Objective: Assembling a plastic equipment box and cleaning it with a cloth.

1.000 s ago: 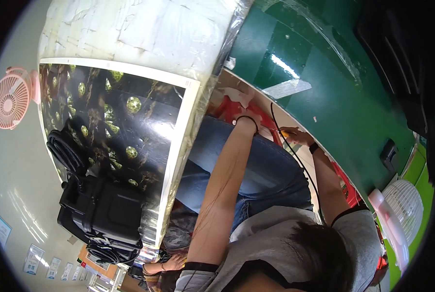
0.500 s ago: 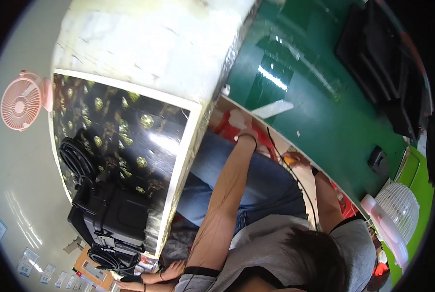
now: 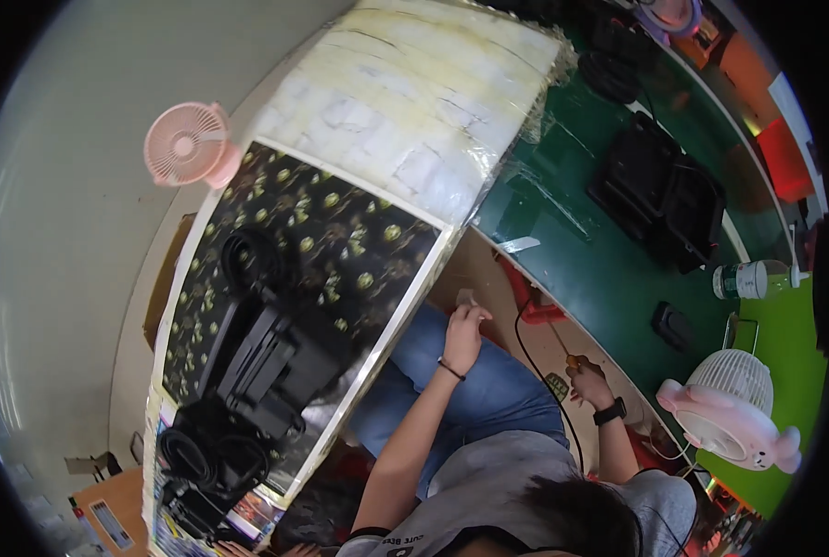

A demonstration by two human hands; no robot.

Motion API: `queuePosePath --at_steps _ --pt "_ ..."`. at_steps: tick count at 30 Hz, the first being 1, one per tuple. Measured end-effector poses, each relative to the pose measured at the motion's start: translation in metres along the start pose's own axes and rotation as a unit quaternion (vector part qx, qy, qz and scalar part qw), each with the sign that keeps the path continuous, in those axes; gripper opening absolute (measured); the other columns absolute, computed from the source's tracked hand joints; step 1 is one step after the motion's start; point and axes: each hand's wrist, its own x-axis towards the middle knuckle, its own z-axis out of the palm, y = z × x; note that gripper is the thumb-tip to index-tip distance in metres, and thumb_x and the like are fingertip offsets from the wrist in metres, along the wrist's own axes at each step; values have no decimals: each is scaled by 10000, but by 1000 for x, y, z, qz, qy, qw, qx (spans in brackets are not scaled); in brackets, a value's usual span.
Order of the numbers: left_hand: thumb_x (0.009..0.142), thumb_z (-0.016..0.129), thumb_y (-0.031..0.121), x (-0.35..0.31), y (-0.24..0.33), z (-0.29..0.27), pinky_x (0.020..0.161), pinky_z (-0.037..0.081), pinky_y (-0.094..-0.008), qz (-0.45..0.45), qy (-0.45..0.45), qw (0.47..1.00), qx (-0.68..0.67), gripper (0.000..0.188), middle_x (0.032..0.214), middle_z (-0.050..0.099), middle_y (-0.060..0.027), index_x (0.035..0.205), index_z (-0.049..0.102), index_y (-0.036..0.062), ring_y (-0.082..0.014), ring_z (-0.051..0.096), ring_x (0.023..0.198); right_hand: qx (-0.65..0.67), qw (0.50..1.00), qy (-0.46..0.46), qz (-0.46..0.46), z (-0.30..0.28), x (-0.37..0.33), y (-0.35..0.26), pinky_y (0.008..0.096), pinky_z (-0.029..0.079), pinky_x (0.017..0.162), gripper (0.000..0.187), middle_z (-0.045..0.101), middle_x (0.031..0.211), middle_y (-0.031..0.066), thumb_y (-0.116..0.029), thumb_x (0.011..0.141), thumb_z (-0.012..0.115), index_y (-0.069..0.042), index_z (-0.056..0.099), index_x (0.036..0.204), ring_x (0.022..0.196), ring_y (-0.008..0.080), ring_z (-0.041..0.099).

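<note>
My left hand (image 3: 466, 336) is above my jeans, close to the gap between the two tables. Its fingers are closed on a small whitish piece (image 3: 467, 297), too unclear to name. My right hand (image 3: 589, 382), with a black watch on the wrist, is beside the edge of the green table (image 3: 563, 265). It grips the orange-yellow handle of a thin-shafted screwdriver (image 3: 572, 360), whose shaft points away from me. A red plastic object (image 3: 532, 295) sits low under the table edge, partly hidden.
A black cable (image 3: 519, 330) hangs between my hands. The green table bears an open black case (image 3: 660, 195), a small black device (image 3: 672, 324), a bottle (image 3: 748, 279) and a pink-white fan (image 3: 725, 408). Black equipment (image 3: 280, 367) lies on the patterned table, left; a pink fan (image 3: 187, 144) stands there.
My view has shifted, showing more of the green table. My left hand has come up from the red object and shows the whitish piece. My right hand and the screwdriver have come into clearer view.
</note>
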Motion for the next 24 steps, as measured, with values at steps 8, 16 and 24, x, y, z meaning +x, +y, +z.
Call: queuePosePath --at_steps 8,16,24 --pt "924 542 -106 -44 128 -107 777 548 -347 38 103 985 -132 192 1041 592 -129 961 670 33 -260 653 912 -84 975 23 -205 -60 -132 -80 387 551 595 295 640 663 169 -189 903 560 36 570 1094 556 273 678" --pt "888 564 -143 8 212 -177 1009 425 -339 220 340 861 -307 226 1136 463 -114 819 635 61 -236 540 1065 355 783 189 -474 -86 -55 -255 224 389 521 130 576 735 -23 -161 986 635 -57 602 1056 575 58 493" --pt "850 519 -177 108 147 -170 789 512 -352 102 208 973 18 217 1041 508 -139 896 649 -9 -258 621 910 182 763 391 -481 -165 182 -456 359 494 792 382 631 1055 151 -341 962 646 9 645 1116 940 257 610"
